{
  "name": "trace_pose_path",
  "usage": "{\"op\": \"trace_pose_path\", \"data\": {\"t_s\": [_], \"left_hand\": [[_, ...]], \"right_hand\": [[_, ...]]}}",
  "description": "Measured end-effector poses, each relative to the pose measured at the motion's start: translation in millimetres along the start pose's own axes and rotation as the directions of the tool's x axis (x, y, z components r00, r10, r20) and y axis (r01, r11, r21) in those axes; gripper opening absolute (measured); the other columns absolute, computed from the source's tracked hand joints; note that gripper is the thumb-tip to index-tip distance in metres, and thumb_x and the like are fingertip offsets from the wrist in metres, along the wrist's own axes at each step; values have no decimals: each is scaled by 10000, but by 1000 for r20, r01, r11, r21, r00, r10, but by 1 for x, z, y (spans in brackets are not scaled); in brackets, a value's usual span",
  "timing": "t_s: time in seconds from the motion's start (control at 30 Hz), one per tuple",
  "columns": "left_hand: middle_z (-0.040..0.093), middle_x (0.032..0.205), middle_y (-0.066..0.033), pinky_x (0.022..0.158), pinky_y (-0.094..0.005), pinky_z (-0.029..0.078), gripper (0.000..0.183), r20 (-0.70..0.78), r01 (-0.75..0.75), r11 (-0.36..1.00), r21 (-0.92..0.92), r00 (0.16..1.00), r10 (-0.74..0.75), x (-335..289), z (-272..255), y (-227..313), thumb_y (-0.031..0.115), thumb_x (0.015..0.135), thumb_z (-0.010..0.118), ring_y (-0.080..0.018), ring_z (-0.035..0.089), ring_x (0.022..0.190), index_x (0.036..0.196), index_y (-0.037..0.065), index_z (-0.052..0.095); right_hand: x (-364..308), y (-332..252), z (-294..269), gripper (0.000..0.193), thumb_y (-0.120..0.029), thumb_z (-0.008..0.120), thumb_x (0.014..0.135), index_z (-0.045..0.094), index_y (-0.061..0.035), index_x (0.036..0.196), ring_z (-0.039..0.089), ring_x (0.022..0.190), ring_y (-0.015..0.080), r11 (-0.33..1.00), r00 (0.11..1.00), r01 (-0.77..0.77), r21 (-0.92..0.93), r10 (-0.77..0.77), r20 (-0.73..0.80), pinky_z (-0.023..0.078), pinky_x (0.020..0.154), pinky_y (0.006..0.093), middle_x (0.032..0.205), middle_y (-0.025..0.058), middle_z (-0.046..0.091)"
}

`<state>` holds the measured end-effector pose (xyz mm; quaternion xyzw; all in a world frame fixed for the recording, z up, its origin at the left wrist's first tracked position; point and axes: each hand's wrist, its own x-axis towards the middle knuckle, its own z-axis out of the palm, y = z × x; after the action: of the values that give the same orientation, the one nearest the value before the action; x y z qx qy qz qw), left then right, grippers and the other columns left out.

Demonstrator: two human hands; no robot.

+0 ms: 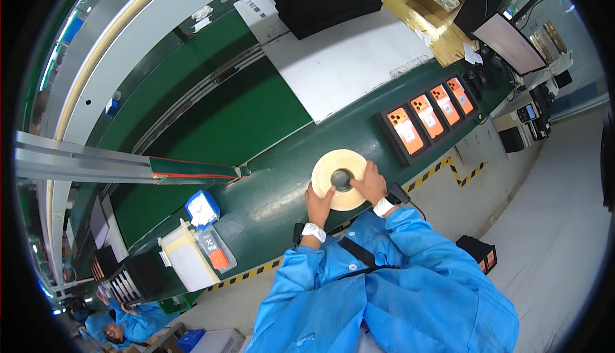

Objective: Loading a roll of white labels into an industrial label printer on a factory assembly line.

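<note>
A wide cream-coloured roll (325,164), which looks like tape or labels, is between my two hands above the near edge of the green workbench (272,193). My left hand (318,205) grips its lower left side, with the thumb at the core hole. On the lower right side my right hand (372,185) is closed round the rim, its thumb also reaching toward the hole. To the right of the roll lies a black tray (398,154) with several orange phones (405,131) in a row, camera side up.
A white board (346,58) carries a black stack (333,0) at the back. Left are a blue box (202,208), white sheets (189,260) and a bagged orange item (218,250). A metal post (83,157) crosses left. A monitor (510,42) stands right; a co-worker (131,321) is lower left.
</note>
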<state>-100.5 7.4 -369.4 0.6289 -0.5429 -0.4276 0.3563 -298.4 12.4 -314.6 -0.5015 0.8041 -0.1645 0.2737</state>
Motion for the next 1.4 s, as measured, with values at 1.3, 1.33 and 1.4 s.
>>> {"op": "trace_pose_path", "data": {"t_s": [1.3, 1.33, 1.4], "left_hand": [[491, 1443, -233, 1205, -564, 229, 871, 479, -561, 720, 409, 804, 354, -31, -2, 81, 293, 744, 831, -385, 408, 1406, 1432, -66, 437], [522, 1416, -224, 1211, -577, 215, 877, 552, -580, 663, 473, 782, 290, -31, -1, 82, 309, 722, 847, -372, 427, 1399, 1419, -57, 462], [544, 1392, -218, 1215, -576, 210, 869, 603, -625, 601, 498, 748, 279, -27, 3, 83, 309, 715, 851, -363, 440, 1392, 1409, -53, 474]], "right_hand": [[0, 0, -9, 839, -542, 762, 792, 426, -73, 1401, 668, 1044, 476, 994, 993, -103, 26, 101, 62, 551, 861, 531, 1216, 269, 650], [-1, -3, -10, 827, -555, 756, 798, 432, -70, 1384, 671, 1034, 476, 994, 991, -107, 13, 106, 85, 549, 862, 529, 1217, 266, 657], [-2, 7, -11, 817, -567, 750, 803, 437, -67, 1367, 673, 1023, 476, 993, 988, -122, 0, 122, 96, 547, 863, 528, 1217, 263, 664]]}}
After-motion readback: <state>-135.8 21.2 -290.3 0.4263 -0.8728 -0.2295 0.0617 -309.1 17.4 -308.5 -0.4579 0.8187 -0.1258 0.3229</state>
